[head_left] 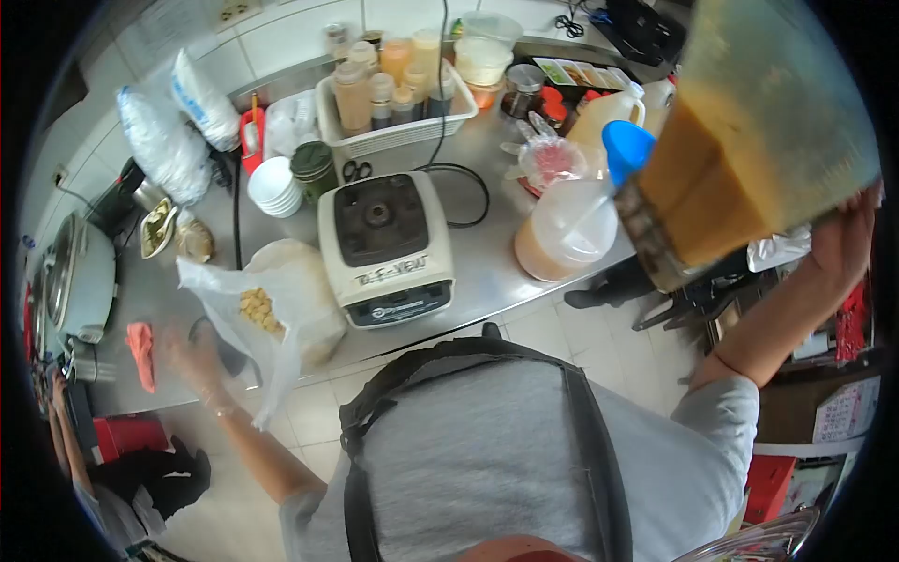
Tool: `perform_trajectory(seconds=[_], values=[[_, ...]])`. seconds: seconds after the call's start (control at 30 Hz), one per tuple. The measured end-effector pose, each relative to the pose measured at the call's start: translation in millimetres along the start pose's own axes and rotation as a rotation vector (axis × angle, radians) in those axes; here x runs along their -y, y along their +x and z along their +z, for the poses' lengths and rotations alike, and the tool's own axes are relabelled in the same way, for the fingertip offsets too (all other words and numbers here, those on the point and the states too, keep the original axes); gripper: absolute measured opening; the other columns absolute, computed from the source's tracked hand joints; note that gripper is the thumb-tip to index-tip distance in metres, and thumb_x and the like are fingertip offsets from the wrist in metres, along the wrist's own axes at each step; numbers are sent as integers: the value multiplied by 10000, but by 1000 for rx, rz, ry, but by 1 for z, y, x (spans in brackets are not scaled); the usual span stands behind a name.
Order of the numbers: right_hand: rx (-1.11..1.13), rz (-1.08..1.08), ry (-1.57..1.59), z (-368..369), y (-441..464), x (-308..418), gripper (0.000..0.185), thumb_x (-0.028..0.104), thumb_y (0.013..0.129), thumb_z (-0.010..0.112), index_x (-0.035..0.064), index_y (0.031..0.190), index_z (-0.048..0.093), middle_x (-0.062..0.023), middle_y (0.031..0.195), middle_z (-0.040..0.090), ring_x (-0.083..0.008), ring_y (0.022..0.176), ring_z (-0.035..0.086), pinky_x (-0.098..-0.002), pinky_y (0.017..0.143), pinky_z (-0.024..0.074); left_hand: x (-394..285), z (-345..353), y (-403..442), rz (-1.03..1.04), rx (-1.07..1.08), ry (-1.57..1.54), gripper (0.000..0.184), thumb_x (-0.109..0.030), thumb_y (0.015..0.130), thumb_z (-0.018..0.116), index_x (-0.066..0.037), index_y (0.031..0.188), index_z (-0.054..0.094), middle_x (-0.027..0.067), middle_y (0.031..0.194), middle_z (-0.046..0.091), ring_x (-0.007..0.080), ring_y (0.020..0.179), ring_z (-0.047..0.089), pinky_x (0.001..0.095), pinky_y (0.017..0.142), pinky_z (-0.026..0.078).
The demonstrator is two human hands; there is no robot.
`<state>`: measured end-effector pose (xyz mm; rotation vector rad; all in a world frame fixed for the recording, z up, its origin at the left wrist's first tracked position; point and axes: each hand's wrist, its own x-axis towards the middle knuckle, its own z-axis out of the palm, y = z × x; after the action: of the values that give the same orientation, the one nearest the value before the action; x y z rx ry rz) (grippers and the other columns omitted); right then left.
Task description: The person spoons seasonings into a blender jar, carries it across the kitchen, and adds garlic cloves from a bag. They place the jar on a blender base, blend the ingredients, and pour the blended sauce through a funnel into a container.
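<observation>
Raised at the right, my right hand (843,229) is wrapped round the side of a large blender jar (730,140), tilted and holding orange-brown liquid. A blue funnel (628,150) and a translucent jug (567,229) with light brown liquid are just left of the jar. My left hand (192,361), smeared by motion, is low at the left beside a dark round object (217,347); its fingers are unclear. Near it lies an open plastic bag (220,286) with yellowish pieces (260,311). The white blender base (386,248) stands mid-counter without a jar.
A white basket (403,136) of sauce bottles stands behind the base, with a black cable (482,192) beside it. White bowls (274,185), a green container (313,169) and a pink cloth (141,356) are further left. Another person (140,478) is at the lower left.
</observation>
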<state>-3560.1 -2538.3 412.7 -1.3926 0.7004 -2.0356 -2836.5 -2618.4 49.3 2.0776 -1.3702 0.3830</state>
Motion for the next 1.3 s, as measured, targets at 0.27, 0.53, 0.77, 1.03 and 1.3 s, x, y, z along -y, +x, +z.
perform_trajectory(seconds=[0.27,0.53,0.77,1.03,1.3], values=[[-323,8,-396,-97,-19,54,157,188,973,521,34,956,546,41,707,413,-43,575,322,-192,495,254,-218,-76,21,80,-409,-804,214,-28,852,650,20,1060,625,126,1039,633,212,1020,596,302,905,478],[-154,143,-705,-166,-15,4,250,231,920,603,3,1023,614,74,641,421,-13,511,276,-185,454,185,-451,-81,-26,954,494,-964,408,-91,710,737,-92,1110,658,102,1108,587,257,1004,562,398,864,451],[118,307,-785,-187,13,-18,511,238,857,690,-63,1235,523,-49,995,632,-68,787,574,-189,709,465,-513,-48,-69,531,793,-1231,505,-174,673,796,-141,1156,650,123,1297,486,253,1198,495,382,973,442],[175,26,-976,-179,41,-56,682,351,701,819,-50,1186,557,-53,879,653,-87,699,590,-210,648,481,-522,-37,-88,431,775,-1297,432,-65,666,780,-117,1081,671,113,1301,496,245,1243,460,391,992,443],[492,289,-1108,-173,73,-49,723,369,680,841,-48,1189,541,-10,857,627,-75,747,566,-208,705,456,-522,-41,-81,615,636,-1187,404,-24,654,765,-122,1036,680,70,1204,571,244,1218,487,392,991,441]])
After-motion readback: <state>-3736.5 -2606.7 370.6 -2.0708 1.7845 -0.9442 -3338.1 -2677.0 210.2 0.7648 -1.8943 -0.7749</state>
